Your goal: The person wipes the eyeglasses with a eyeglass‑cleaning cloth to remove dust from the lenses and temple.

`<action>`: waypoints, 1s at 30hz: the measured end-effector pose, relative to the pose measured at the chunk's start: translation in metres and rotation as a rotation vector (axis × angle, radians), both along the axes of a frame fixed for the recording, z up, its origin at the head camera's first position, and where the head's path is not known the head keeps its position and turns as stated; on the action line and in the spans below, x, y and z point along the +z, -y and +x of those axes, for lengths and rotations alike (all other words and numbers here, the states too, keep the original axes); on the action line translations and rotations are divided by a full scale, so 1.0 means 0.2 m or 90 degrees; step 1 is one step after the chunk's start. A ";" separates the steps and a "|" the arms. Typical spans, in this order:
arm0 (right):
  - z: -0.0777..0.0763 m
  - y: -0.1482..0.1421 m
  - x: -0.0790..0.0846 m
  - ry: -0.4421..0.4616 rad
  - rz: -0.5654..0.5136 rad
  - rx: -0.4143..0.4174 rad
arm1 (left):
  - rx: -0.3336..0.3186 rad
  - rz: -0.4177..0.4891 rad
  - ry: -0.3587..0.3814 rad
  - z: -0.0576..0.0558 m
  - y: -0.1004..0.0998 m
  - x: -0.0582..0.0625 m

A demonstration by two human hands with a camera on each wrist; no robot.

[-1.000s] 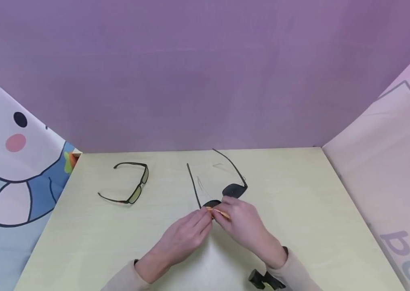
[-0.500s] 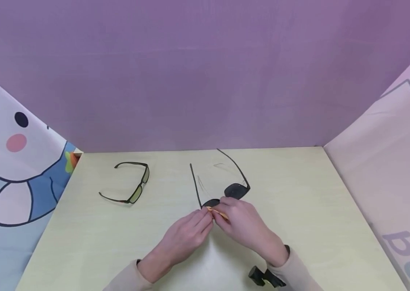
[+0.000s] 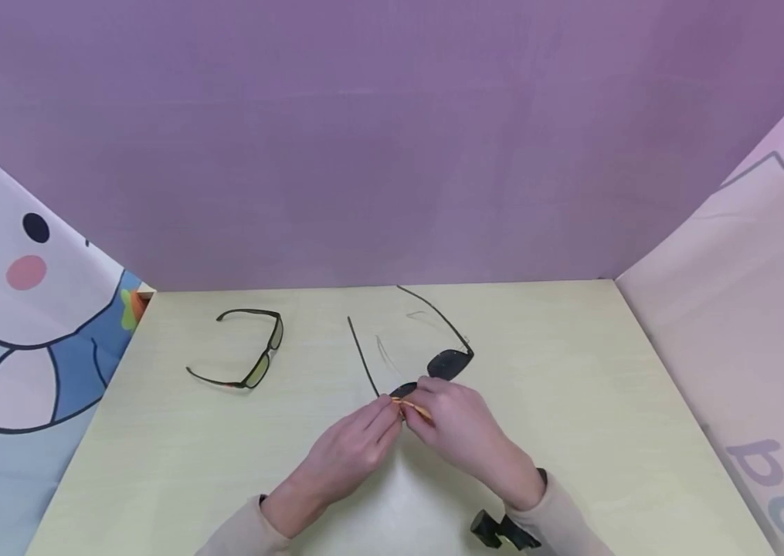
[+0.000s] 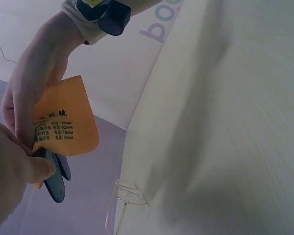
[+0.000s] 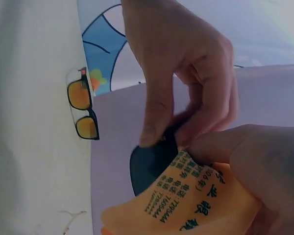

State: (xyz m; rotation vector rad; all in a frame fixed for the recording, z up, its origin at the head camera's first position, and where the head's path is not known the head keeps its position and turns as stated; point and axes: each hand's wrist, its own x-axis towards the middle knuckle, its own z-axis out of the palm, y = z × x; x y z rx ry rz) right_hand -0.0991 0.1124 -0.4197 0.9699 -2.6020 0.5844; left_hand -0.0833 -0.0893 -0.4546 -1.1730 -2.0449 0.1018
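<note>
Dark-lensed sunglasses (image 3: 449, 364) are held above the table, with both temples extended toward the back. My left hand (image 3: 350, 448) pinches their frame at the left lens, thumb and fingers showing clearly in the right wrist view. My right hand (image 3: 464, 425) grips an orange cleaning cloth (image 5: 186, 200) printed with dark writing, folded against that same lens. Part of the cloth hangs down freely in the left wrist view. Fingers and cloth cover much of the left lens and the bridge; the right lens is largely uncovered.
Black-framed glasses with yellow-green lenses (image 3: 259, 371) lie unfolded at the left of the pale table (image 3: 614, 432). Thin-wired glasses (image 4: 130, 195) rest on the table behind the sunglasses. A purple panel (image 3: 378, 154) rises at the back, with printed side panels at left and right.
The sunglasses' temple tips have swung slightly to the left since half a second ago. Both hands stay nearly in place, with the cloth still between them. The other glasses keep their places.
</note>
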 end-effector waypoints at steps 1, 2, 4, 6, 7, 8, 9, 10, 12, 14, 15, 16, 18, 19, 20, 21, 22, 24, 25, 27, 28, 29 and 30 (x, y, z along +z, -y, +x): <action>0.00 0.00 0.00 -0.003 0.004 0.003 | -0.001 0.002 -0.002 0.00 0.00 0.00; 0.00 0.01 -0.01 -0.004 0.008 0.002 | -0.003 0.003 0.000 0.00 0.00 -0.01; -0.01 0.00 -0.01 0.003 0.009 -0.006 | -0.007 0.001 0.005 0.00 0.00 -0.01; -0.03 -0.01 -0.02 0.012 0.014 -0.026 | -0.012 -0.004 0.003 0.00 0.00 0.00; -0.04 -0.02 -0.02 0.020 0.015 -0.036 | -0.013 -0.009 0.002 0.00 0.00 0.00; -0.05 -0.02 -0.02 0.028 0.015 -0.045 | -0.013 -0.014 0.003 0.00 0.00 0.00; -0.05 -0.02 -0.03 0.038 0.016 -0.053 | -0.013 -0.018 0.001 0.00 0.00 0.00; -0.05 -0.02 -0.03 0.047 0.017 -0.055 | -0.013 -0.022 -0.002 0.00 0.00 -0.01; -0.04 -0.01 -0.03 0.058 0.016 -0.042 | -0.009 -0.028 -0.001 0.00 0.00 -0.01; -0.02 0.00 -0.04 0.059 0.014 -0.016 | -0.007 -0.032 -0.001 -0.01 0.00 -0.02; -0.02 0.01 -0.04 0.059 0.011 -0.002 | -0.006 -0.032 0.001 -0.01 0.01 -0.03; -0.01 0.02 -0.04 0.055 0.006 0.010 | -0.004 -0.032 0.000 -0.01 0.01 -0.03; -0.01 0.02 -0.05 0.051 -0.003 0.014 | -0.001 -0.033 0.000 -0.01 0.01 -0.03; -0.02 0.02 -0.05 0.049 -0.006 0.007 | 0.000 -0.034 0.000 -0.01 0.01 -0.03; -0.03 0.02 -0.05 0.048 -0.008 -0.005 | 0.002 -0.033 0.002 -0.01 0.01 -0.03; -0.03 0.01 -0.06 0.050 -0.009 -0.018 | 0.005 -0.034 0.002 -0.01 0.01 -0.02; -0.04 0.01 -0.06 0.055 -0.008 -0.031 | 0.006 -0.035 0.002 -0.01 0.01 -0.02; -0.06 0.00 -0.06 0.069 -0.002 -0.051 | 0.008 -0.034 0.007 -0.01 0.00 -0.02; -0.06 0.00 -0.06 0.079 -0.003 -0.052 | 0.007 -0.032 0.008 -0.01 0.00 -0.02; -0.06 0.00 -0.06 0.106 -0.012 -0.029 | 0.006 -0.028 0.012 -0.01 0.00 -0.02; -0.06 0.00 -0.06 0.115 -0.016 -0.011 | 0.004 -0.027 0.012 -0.01 0.00 -0.02; -0.05 0.01 -0.06 0.123 -0.020 0.006 | 0.002 -0.025 0.012 -0.01 0.00 -0.02; -0.05 0.01 -0.06 0.131 -0.024 0.021 | 0.001 -0.023 0.013 -0.01 0.01 -0.02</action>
